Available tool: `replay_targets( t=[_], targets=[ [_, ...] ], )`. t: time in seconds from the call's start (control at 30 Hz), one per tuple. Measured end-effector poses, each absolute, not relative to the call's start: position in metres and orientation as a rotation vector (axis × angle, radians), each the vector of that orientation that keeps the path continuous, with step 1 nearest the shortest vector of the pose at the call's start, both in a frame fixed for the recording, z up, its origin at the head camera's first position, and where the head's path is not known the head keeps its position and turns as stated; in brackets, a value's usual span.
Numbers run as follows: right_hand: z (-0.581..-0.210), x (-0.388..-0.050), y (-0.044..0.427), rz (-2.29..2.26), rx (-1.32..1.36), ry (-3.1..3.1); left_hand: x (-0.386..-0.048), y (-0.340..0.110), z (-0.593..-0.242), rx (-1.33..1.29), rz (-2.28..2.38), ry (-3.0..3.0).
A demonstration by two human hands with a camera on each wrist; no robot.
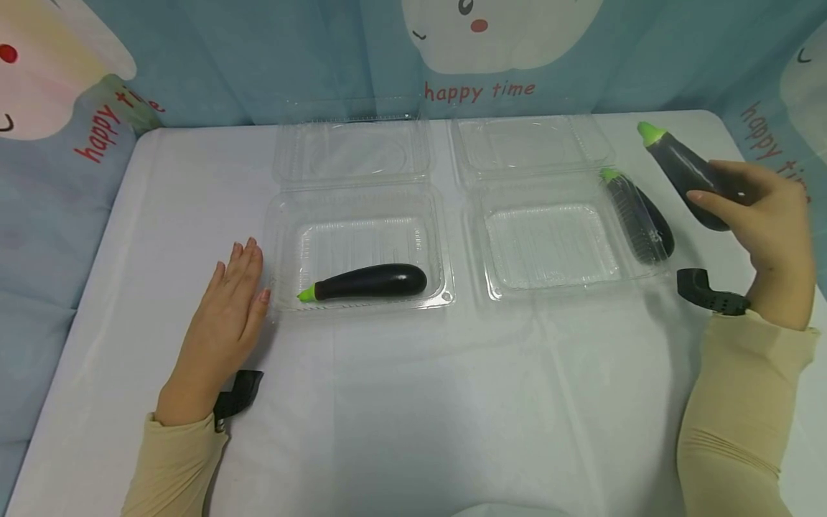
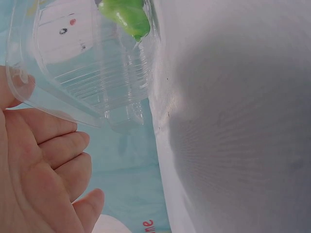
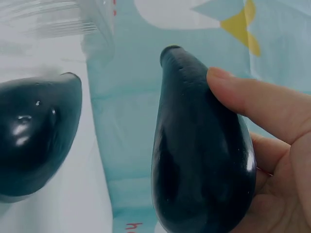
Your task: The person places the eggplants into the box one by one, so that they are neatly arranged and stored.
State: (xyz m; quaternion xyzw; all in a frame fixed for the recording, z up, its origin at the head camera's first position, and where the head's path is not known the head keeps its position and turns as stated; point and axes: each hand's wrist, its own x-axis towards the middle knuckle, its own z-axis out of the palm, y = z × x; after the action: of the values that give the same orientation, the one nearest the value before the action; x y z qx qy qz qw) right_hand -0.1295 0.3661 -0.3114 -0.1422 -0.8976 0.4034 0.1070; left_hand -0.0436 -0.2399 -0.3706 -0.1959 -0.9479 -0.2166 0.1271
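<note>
My right hand (image 1: 769, 215) grips a dark eggplant (image 1: 688, 169) with a green tip, held up at the right of the table. The right wrist view shows the thumb along one side of this eggplant (image 3: 201, 145). Below it a second eggplant (image 1: 659, 222) lies by the right clear box (image 1: 549, 244), partly seen through its wall. A third eggplant (image 1: 371, 281) lies inside the left clear box (image 1: 362, 205), along its front side. Beside that box's left wall is my left hand (image 1: 222, 309), fingers straight and holding nothing; in the left wrist view its fingertips are near the box rim.
Both clear plastic boxes stand with their lids (image 1: 352, 151) folded back toward the rear. A white cloth (image 1: 413, 402) covers the table. Blue printed curtains (image 1: 310, 57) hang along the back and sides. Each wrist wears a black camera mount (image 1: 711, 294).
</note>
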Motion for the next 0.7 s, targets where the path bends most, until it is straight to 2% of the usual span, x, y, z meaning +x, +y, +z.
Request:
replay_targets(
  t=[0.7],
  targets=[
    [-0.293,-0.125,0.342,1.125,-0.225,-2.662,-0.044,-0.24,-0.368,-0.567,-0.649,-2.769]
  ],
)
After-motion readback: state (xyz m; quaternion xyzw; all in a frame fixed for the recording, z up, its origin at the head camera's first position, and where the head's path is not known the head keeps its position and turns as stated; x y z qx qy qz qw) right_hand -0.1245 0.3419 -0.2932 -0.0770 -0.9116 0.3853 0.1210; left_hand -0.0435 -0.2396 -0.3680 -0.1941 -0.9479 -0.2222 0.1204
